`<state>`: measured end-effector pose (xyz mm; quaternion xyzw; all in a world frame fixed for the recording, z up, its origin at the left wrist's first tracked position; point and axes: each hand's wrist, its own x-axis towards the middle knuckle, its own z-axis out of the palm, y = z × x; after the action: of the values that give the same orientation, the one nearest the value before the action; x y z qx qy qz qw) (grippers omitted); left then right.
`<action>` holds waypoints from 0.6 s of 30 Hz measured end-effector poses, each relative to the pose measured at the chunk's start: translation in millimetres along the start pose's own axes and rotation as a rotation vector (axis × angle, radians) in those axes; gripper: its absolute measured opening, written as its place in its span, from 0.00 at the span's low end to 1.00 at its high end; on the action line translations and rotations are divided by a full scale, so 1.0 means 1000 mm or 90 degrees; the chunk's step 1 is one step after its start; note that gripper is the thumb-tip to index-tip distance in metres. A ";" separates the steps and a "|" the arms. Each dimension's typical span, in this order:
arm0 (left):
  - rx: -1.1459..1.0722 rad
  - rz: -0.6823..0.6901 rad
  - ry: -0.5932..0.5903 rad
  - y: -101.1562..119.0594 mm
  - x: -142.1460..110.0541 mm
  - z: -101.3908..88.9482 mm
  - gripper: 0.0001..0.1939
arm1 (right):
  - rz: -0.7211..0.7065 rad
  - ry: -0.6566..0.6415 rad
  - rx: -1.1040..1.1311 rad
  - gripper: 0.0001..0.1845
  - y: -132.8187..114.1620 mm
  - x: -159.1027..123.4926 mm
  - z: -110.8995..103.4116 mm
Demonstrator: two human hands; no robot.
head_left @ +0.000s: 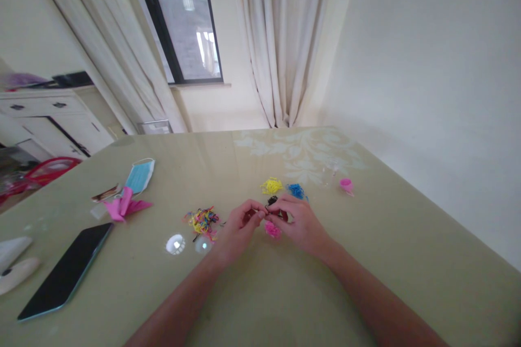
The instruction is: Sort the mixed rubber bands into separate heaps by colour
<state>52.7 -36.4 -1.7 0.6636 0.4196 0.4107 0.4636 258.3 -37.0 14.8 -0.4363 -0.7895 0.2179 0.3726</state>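
Observation:
My left hand (240, 227) and my right hand (301, 223) meet over the table, thumbs and forefingers pinched close together. Between the fingertips shows a thin dark strand, which looks like a black rubber band (266, 209); its exact shape is too small to tell. Just beyond the fingers lies a small black pile (272, 200), partly hidden by my right hand. A pink pile (273, 230) sits below the fingertips. Yellow rubber bands (271, 186) and blue ones (297, 191) are heaped behind. Left of my left hand is a mixed-colour heap of bands (203, 220).
On the left lie a dark tablet-like device (67, 271), a pink folded paper shape (125, 206), a blue face mask (140, 176) and white objects (16, 265). A small pink cup-like item (346, 185) stands right. The glossy table (407, 260) borders a wall (439, 92).

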 end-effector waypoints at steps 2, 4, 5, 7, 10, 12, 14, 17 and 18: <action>-0.008 -0.006 0.005 0.001 0.000 0.000 0.16 | 0.003 0.003 0.006 0.03 -0.001 -0.001 -0.001; -0.014 -0.010 -0.002 0.001 0.001 0.000 0.16 | 0.011 0.004 0.012 0.07 -0.001 0.000 -0.002; -0.020 -0.013 -0.009 0.001 0.001 0.000 0.16 | 0.012 0.004 0.016 0.09 0.000 0.000 -0.003; -0.037 -0.020 -0.019 0.001 0.001 0.001 0.17 | 0.008 0.007 0.025 0.09 0.000 0.000 -0.004; -0.053 -0.034 -0.016 0.002 0.001 0.002 0.19 | -0.003 0.017 0.031 0.10 -0.001 0.001 -0.003; -0.053 -0.041 -0.010 0.002 0.002 0.001 0.19 | -0.002 0.022 0.030 0.11 -0.001 0.001 -0.004; -0.053 -0.047 -0.001 0.002 0.002 0.001 0.20 | 0.001 0.022 0.033 0.12 -0.001 0.001 -0.005; -0.050 -0.048 0.010 -0.001 0.003 0.000 0.19 | 0.001 0.019 0.039 0.13 -0.002 0.001 -0.006; -0.049 -0.045 0.011 -0.002 0.003 0.000 0.18 | -0.001 0.018 0.037 0.13 -0.002 0.001 -0.007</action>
<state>53.1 -33.3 -3.2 0.6263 0.4307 0.4156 0.4995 262.0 -36.8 20.5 -0.4277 -0.7777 0.2346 0.3966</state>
